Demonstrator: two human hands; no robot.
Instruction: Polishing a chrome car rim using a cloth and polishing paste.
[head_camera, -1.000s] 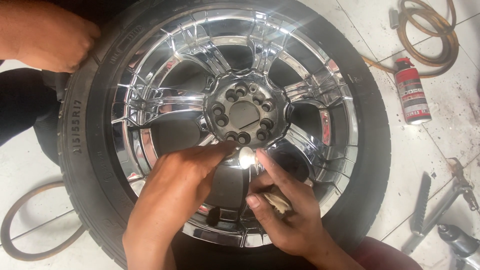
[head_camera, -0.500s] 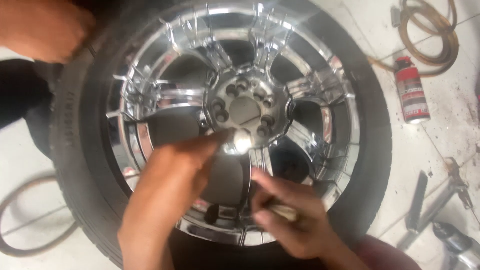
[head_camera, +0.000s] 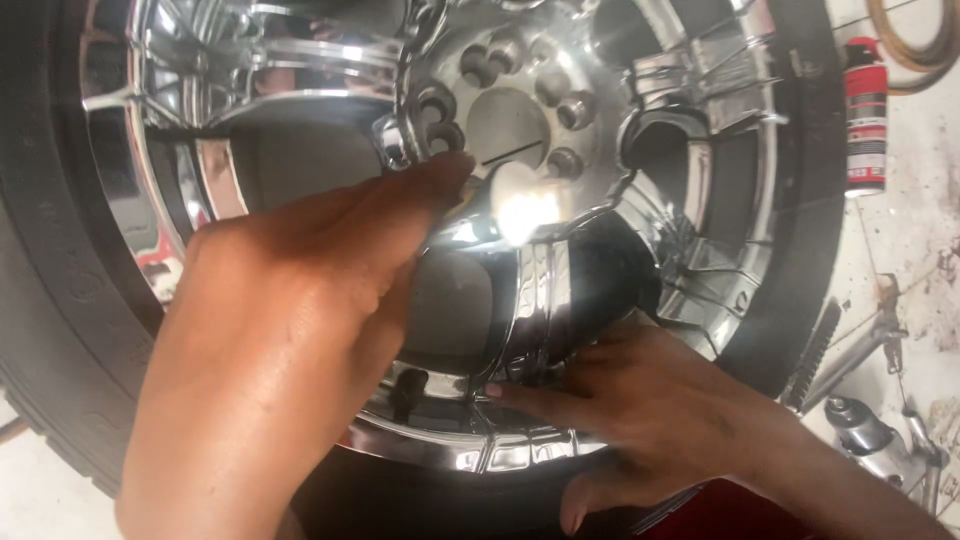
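The chrome wheel (head_camera: 560, 270), mounted in a black tyre (head_camera: 60, 300), fills most of the head view and lies flat on a pale floor (head_camera: 920, 230). Its hub with the ring of lug holes sits at 12 o'clock of the view.

The left hand (head_camera: 280, 340) occupies the 8 o'clock area, back of the hand up, fingers (head_camera: 420, 185) pressed together and extended toward the hub; their tips rest at the hub's lower edge, beside a bright glare spot on the chrome. Whether anything is pinched under the fingertips cannot be told.

The right hand (head_camera: 650, 420) lies at 5 o'clock, palm down on the lower spoke and rim lip. Its fingers are held close together and point toward 9 o'clock, the tips touching the chrome near the rim's inner edge; the thumb hangs below over the tyre. Whether it holds anything cannot be told.

Beyond the tyre, at 2 o'clock, a red and black spray can (head_camera: 866, 115) lies on the floor, with a coiled hose (head_camera: 915, 45) just past it at 1 o'clock. At 4 o'clock metal hand tools (head_camera: 870, 430) lie on the floor, near the tyre.
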